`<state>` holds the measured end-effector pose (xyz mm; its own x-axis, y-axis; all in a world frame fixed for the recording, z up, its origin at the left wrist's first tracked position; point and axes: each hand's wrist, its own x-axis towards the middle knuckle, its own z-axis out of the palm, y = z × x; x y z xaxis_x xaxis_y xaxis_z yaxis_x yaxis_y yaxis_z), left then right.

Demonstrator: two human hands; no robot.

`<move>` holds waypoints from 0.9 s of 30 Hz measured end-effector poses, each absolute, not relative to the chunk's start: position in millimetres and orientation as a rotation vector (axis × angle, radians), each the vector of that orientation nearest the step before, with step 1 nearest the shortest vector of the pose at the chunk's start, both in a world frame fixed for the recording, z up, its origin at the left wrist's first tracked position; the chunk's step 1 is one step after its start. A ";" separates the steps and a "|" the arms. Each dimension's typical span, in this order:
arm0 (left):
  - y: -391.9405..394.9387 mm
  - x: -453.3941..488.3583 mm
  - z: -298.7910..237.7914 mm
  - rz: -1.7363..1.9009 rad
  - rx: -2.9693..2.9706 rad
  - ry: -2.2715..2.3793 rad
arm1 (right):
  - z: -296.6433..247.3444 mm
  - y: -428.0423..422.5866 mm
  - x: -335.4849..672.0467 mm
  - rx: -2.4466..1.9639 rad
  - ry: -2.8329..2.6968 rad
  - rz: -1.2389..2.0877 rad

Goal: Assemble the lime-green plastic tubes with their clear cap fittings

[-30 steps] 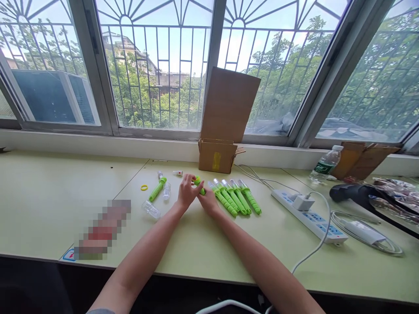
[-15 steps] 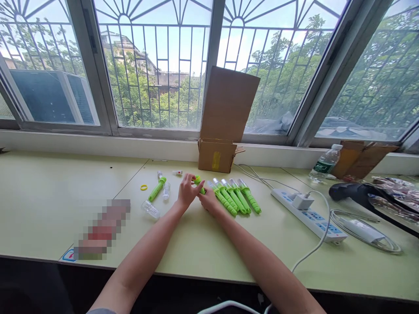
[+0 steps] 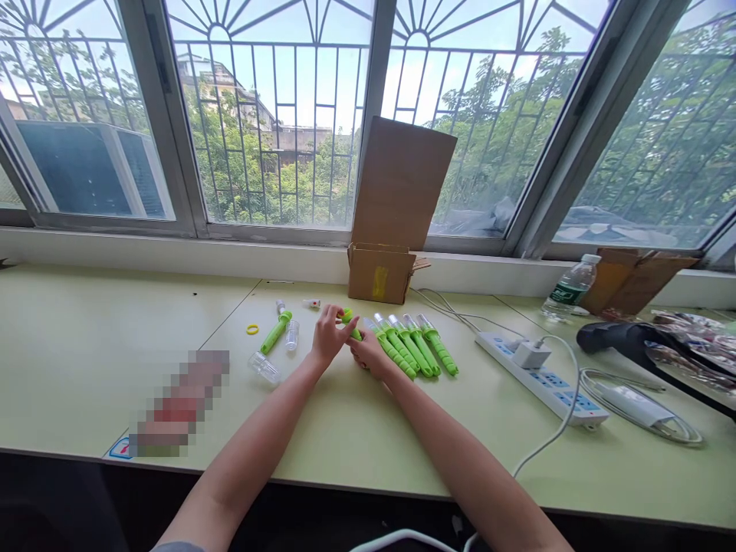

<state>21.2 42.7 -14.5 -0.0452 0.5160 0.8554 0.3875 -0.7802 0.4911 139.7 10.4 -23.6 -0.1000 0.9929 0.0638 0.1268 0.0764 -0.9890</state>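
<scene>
Both my hands meet over the middle of the pale green table (image 3: 86, 345). My left hand (image 3: 327, 337) pinches the round top end of a green stick-shaped toy (image 3: 348, 320). My right hand (image 3: 368, 354) wraps round the lower part of the same toy. Just right of my hands lies a row of several assembled green sticks with clear caps (image 3: 414, 343). To the left lie another green stick (image 3: 276, 331), a small yellow ring (image 3: 253, 330), and clear plastic caps (image 3: 264, 368).
A small open cardboard box (image 3: 380, 272) stands against the window sill behind my hands. A white power strip (image 3: 540, 379) with a charger and cables lies to the right. Farther right are a water bottle (image 3: 570, 289), a black tool (image 3: 632, 341) and more cardboard.
My hands stay on the green toy; the fingers shift slightly round it. Nothing else has moved.
</scene>
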 end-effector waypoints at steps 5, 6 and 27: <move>42.3 19.4 -14.4 1.938 2.081 0.968 | -23.4 10.1 143.0 -1.133 -1.404 1.211; 42.2 19.4 -14.7 1.935 2.079 0.974 | -23.0 9.9 143.6 -1.122 -1.408 1.225; 43.9 18.9 -18.5 1.932 1.909 1.007 | -30.1 16.1 137.5 -1.352 -1.670 0.335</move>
